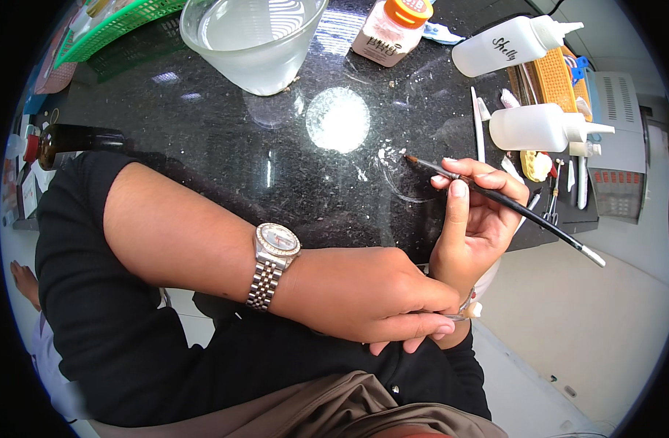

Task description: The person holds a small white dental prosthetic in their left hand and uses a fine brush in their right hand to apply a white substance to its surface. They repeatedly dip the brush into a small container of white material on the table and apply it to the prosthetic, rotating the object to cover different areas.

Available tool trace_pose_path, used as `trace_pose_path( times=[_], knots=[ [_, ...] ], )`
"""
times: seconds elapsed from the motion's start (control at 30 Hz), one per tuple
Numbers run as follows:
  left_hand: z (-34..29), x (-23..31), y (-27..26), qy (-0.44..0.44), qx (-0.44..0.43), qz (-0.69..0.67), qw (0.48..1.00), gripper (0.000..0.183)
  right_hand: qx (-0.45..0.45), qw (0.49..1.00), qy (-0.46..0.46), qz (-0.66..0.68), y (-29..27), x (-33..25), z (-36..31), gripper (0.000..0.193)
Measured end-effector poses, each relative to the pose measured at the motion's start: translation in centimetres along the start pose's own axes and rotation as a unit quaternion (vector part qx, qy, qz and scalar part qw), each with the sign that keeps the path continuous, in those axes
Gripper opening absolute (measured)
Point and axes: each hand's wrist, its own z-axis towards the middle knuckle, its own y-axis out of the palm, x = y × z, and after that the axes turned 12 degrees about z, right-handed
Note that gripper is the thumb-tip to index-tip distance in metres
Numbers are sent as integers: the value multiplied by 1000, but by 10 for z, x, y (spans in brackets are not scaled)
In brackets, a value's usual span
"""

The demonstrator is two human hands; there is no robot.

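My right hand [480,215] holds a thin black paintbrush [528,214] like a pen, its small brown tip just above the black stone table [203,139] beside some white smears. My left hand [375,292], with a silver watch on the wrist, crosses in front of my body and closes on my right wrist. A small pale object shows between its fingertips, too hidden to identify.
A frosted plastic cup [250,44] of water stands at the back, a green basket [112,25] at the back left, an orange-capped jar [389,29] beside the cup. Two white squeeze bottles [539,125], small tools and an orange tray crowd the right edge. A dark bottle [75,137] lies left.
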Motion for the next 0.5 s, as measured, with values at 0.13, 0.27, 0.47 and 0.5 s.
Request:
trace_pose_path(
  times=[0.13,0.27,0.47,0.5],
  knots=[
    [0,-1,0,8,2,4,1000,18,-11,1000,14,7,-2,0,0,26],
    [0,1,0,5,1,0,1000,18,-6,999,19,30,-1,-2,1,27],
    [0,-1,1,10,9,-12,1000,18,-42,998,25,48,2,0,1,26],
    [1,-2,1,10,10,-13,1000,18,-49,997,23,54,2,0,2,25]
  ],
)
